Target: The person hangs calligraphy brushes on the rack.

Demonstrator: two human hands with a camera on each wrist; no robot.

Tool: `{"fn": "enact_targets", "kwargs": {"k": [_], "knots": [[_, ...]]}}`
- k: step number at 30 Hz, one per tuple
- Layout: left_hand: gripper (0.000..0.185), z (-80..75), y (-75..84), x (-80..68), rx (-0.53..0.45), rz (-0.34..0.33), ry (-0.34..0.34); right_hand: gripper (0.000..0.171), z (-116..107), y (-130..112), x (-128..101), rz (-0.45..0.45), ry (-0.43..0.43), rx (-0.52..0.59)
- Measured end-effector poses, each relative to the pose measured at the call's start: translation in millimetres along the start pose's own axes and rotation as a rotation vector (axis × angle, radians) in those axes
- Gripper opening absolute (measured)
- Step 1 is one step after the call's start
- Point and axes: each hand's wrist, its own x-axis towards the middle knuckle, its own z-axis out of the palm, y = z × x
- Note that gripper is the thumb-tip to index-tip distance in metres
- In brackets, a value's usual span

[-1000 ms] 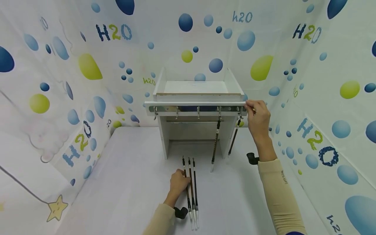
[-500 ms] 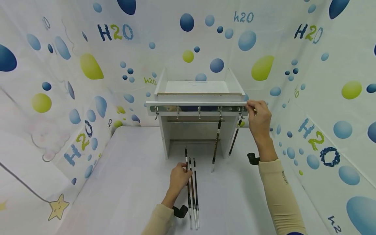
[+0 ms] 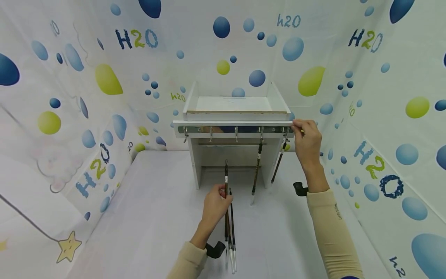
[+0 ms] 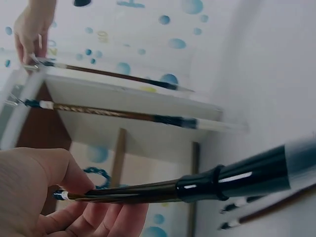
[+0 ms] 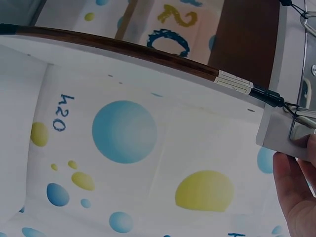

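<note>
My left hand [image 3: 215, 204] pinches one brush [image 3: 226, 179]; my right hand [image 3: 308, 135] grips the hook rail [image 3: 223, 129].

Left thumb and fingers are curled tight on the brush handle, forearm reaching up from the bottom edge. Right thumb is on the front of the rail's right end, fingers behind, arm extended. The held brush sits over the tabletop [image 3: 156, 193], in front of the white stand [image 3: 195, 164], loop end toward it: dark brown handle, pale band near the loop, glossy black collar. Can't tell if its tip clears the surface, too blurred. Two loose brushes [image 3: 232, 224] lie beside it. Two hung brushes [image 3: 257, 166] take the rail's rightmost hooks. Shallow tray [image 3: 237, 115] on top of the stand, faint marks on its floor.
</note>
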Motion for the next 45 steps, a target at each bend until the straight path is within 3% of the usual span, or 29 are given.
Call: {"fn": "enact_targets", "kwargs": {"k": [11,22,45], "knots": [[0.039,-14.3,35.1,1.2,-0.030,0.139,0.040,0.024,0.5,2.4,0.3,0.009,-0.001,0.012],[0.039,-18.5,56.3,3.2,-0.014,0.192,0.059,0.024,0.5,0.4,0.3,0.008,-0.011,0.015],[0.036,-18.9,65.7,15.6,0.025,0.232,0.083,0.024,-1.7,-0.3,0.2,-0.010,-0.007,0.006]]}}
